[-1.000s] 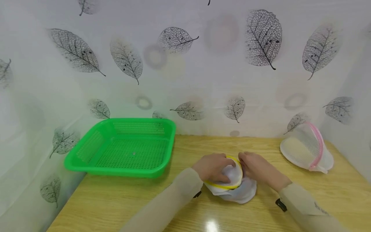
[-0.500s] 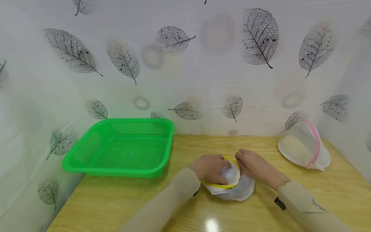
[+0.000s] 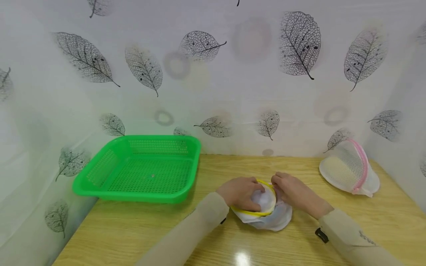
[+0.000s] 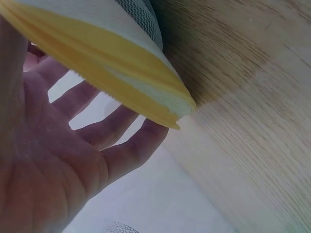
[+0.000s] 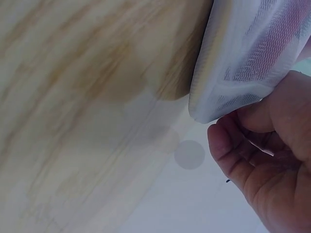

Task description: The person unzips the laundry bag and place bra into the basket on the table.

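Observation:
A white mesh laundry bag (image 3: pixel 277 218) with a yellow zip band rests on the table in front of me. My left hand (image 3: pixel 241 194) holds the bag from the left, its thumb and fingers at the yellow band. In the left wrist view the fingers curl behind the yellow zip (image 4: pixel 102 65). On the far right side of the bag, my right hand (image 3: pixel 294 192) pinches the edge. The right wrist view has the thumb and curled fingers meeting at a corner of the mesh (image 5: pixel 252 73); what exactly lies between the fingertips is hidden.
On the left stands a green perforated plastic basket (image 3: pixel 133 196). A second mesh laundry bag with a pink zip (image 3: pixel 364 166) sits at the right rear of the wooden table (image 3: pixel 229 162). A leaf-patterned sheet (image 3: pixel 233 85) hangs behind the table.
Both hands keep hold of the yellow-banded bag in nearly the same pose. The whole view shifts slightly with the head; basket and pink-zipped bag stay in place.

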The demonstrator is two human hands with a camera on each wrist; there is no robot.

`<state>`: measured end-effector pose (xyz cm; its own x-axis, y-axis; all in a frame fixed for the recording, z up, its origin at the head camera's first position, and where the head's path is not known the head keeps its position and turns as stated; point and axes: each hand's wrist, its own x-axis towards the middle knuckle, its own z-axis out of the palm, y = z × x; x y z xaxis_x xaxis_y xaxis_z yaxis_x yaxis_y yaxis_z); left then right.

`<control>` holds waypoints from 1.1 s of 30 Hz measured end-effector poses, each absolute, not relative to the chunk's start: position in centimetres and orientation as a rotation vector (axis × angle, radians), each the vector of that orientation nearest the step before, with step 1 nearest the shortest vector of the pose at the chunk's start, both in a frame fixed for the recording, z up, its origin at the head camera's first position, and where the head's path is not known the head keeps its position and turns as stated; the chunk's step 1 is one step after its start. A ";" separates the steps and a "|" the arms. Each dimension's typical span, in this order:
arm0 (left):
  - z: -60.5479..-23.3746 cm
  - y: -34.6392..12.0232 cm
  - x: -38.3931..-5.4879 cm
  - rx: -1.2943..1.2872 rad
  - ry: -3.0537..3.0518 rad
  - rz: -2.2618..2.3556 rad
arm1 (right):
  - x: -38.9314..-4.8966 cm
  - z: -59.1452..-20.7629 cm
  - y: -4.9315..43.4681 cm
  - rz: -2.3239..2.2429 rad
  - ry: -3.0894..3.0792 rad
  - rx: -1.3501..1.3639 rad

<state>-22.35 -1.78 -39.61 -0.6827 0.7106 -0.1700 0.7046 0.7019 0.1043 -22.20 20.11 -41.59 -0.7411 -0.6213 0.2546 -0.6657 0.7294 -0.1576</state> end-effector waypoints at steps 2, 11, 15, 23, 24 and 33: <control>-39.7 -1.8 -22.4 1.136 2.713 0.047 | -22.2 -41.6 20.1 0.356 -2.741 1.031; -39.7 -1.7 -22.5 1.125 2.710 0.041 | -22.1 -41.7 20.2 0.333 -2.705 1.028; -39.8 -1.7 -22.6 1.126 2.712 0.033 | -22.0 -41.7 20.1 0.321 -2.704 1.024; -39.9 -1.7 -22.6 1.133 2.713 0.038 | -21.8 -41.9 20.1 0.297 -2.677 1.031; -39.8 -1.7 -22.6 1.134 2.713 0.038 | -21.8 -41.9 20.2 0.301 -2.675 1.034; -39.6 -1.6 -22.5 1.107 2.709 0.022 | -21.3 -41.8 20.5 0.324 -2.696 1.018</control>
